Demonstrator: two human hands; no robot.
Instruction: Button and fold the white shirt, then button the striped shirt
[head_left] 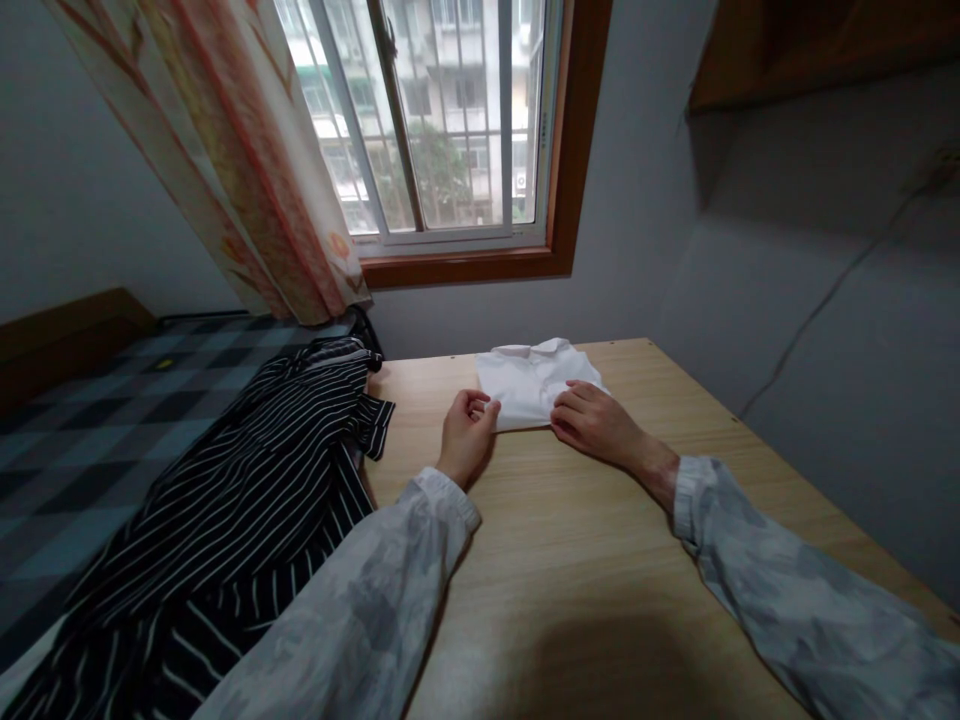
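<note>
A white collared shirt [521,385], folded into a compact rectangle, lies flat near the far edge of the wooden table, its collar toward the window. At its near left corner is my left hand [466,430], fingers curled and thumb against the cloth edge. My right hand [596,420] rests over the near right part of the shirt, its bent fingers pressed together on the fabric. Those fingertips partly cover the shirt's right side, and what lies under them is hidden.
On the left, a black shirt with white stripes [247,480] is spread over a bed with a checked cover [82,420], reaching the table's [555,560] left edge. A curtain [255,160] hangs by the barred window. A wooden shelf [817,60] and a cable [817,305] are on the right wall.
</note>
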